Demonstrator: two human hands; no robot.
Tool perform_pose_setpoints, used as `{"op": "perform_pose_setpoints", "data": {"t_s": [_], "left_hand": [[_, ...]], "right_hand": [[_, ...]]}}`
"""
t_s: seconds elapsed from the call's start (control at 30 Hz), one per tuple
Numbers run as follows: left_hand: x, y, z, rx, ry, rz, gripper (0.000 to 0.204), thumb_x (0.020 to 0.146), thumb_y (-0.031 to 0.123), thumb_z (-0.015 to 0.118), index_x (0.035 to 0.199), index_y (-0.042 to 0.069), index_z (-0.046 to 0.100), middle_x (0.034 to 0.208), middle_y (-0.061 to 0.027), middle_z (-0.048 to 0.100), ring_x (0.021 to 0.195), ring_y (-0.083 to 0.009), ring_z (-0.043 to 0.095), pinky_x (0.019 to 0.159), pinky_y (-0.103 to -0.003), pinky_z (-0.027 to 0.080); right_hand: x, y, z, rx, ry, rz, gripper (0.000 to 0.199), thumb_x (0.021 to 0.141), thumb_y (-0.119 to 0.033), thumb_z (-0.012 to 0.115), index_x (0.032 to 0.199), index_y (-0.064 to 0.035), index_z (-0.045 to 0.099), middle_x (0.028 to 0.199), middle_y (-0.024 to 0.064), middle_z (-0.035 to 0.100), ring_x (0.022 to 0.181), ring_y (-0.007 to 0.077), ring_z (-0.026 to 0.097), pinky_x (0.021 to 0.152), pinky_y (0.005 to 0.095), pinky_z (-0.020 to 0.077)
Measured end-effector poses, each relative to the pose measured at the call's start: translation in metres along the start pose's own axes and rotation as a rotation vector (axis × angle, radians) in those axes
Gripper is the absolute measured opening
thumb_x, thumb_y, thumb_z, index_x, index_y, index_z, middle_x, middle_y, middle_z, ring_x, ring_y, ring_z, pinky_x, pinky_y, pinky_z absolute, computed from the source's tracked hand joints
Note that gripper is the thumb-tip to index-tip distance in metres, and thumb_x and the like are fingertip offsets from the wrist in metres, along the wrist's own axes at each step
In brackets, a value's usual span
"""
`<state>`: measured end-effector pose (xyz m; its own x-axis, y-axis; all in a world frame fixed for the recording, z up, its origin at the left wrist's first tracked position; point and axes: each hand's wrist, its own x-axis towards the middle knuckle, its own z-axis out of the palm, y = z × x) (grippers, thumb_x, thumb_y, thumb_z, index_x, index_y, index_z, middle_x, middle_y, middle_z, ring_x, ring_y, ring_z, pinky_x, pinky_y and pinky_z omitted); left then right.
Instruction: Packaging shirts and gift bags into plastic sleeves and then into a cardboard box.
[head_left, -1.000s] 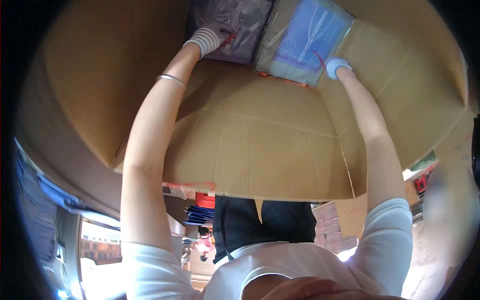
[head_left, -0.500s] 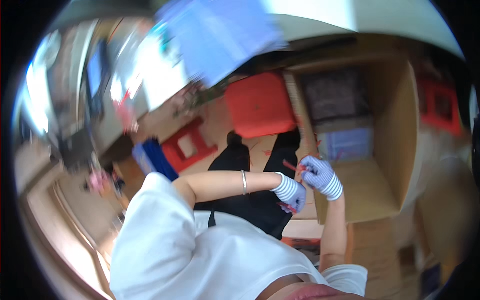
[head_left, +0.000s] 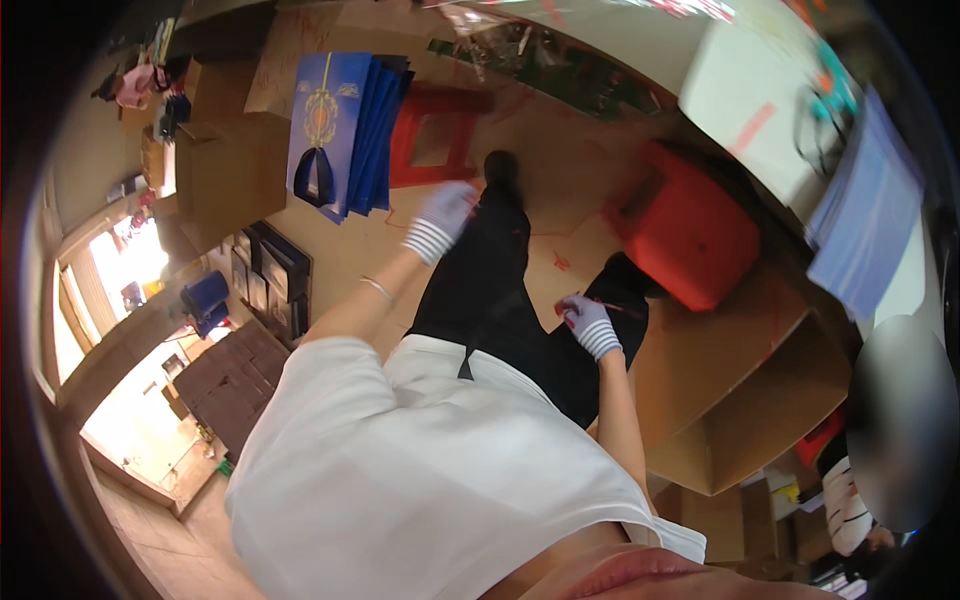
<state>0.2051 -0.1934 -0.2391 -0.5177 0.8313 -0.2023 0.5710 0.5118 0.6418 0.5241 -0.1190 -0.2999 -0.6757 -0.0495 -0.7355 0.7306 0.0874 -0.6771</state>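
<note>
My left hand [head_left: 443, 218], in a pale purple glove with a striped cuff, reaches forward beside my left leg. Motion smears its fingers, so whether they hold anything is unclear. Just beyond it stands a row of blue paper bags [head_left: 330, 125] with a gold emblem, close together by a red stool [head_left: 432, 140]. My right hand [head_left: 588, 322], gloved the same way, is over my right thigh. Its fingers are closed on a thin red strip [head_left: 612, 306].
A large open cardboard box [head_left: 745, 400] stands at my right, below a red stool [head_left: 695, 235]. Blue sheets [head_left: 870, 215] and a teal-handled tool [head_left: 832, 90] lie on the white table at far right. More cartons [head_left: 225, 165] are at left.
My view has swung to the left, bringing the blue bags nearer the middle. My left hand has moved away from my right, out toward the bags. The right hand keeps its red strip.
</note>
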Motion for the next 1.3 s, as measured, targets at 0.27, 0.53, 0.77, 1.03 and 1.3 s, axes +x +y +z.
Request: {"op": "perform_pose_setpoints", "data": {"t_s": [0.27,0.53,0.77,1.03,1.3], "left_hand": [[0.106,-0.36,-0.344,0.302,0.384,-0.386,0.043,0.085,0.042,0.043,0.103,0.006,0.057,0.1,-0.0127,0.059,0.093,-0.0253,0.057,0.08,-0.033,0.043],[0.201,-0.519,-0.27,-0.384,-0.151,-1.141,0.072,0.081,0.064,0.026,0.123,0.007,0.043,0.115,-0.0096,0.051,0.107,-0.0235,0.047,0.089,-0.031,0.036],[0.15,-0.522,-0.285,-0.144,-0.253,-0.916,0.081,0.08,0.066,0.025,0.13,0.002,0.032,0.131,-0.0152,0.036,0.124,-0.0257,0.03,0.101,-0.03,0.024],[0.123,-0.463,-0.249,-0.37,-0.213,-0.706,0.081,0.08,0.067,0.026,0.126,0.002,0.037,0.127,-0.0163,0.042,0.12,-0.0258,0.036,0.1,-0.032,0.025],[0.093,-0.463,-0.242,-0.406,0.086,-0.573,0.053,0.09,0.038,0.034,0.124,-0.002,0.039,0.125,-0.0141,0.045,0.117,-0.0217,0.04,0.1,-0.03,0.026]], "right_hand": [[0.272,-0.222,0.02,0.739,0.202,-0.401,0.081,0.068,-0.028,0.072,0.128,0.0011,0.026,0.121,0.0189,0.046,0.113,0.0258,0.044,0.093,0.0323,0.0356],[0.47,-0.283,0.008,0.433,0.322,-0.276,0.094,0.068,-0.04,0.071,0.126,0.0089,0.014,0.119,0.0182,0.042,0.107,0.0242,0.046,0.091,0.0309,0.0364],[0.447,-0.306,0.025,1.058,0.01,-0.024,0.066,0.076,-0.033,0.065,0.128,-0.0122,0.03,0.11,0.0052,0.05,0.092,0.0146,0.05,0.081,0.0312,0.0423],[0.459,-0.245,0.005,0.635,0.016,-0.335,0.038,0.092,-0.018,0.037,0.127,-0.0037,0.033,0.122,0.0053,0.042,0.107,0.0177,0.042,0.092,0.0294,0.0367],[0.437,-0.283,-0.01,1.127,-0.304,-0.342,0.042,0.093,-0.025,0.032,0.129,-0.0044,0.028,0.13,0.0094,0.035,0.113,0.0209,0.038,0.097,0.0319,0.0319]]}}
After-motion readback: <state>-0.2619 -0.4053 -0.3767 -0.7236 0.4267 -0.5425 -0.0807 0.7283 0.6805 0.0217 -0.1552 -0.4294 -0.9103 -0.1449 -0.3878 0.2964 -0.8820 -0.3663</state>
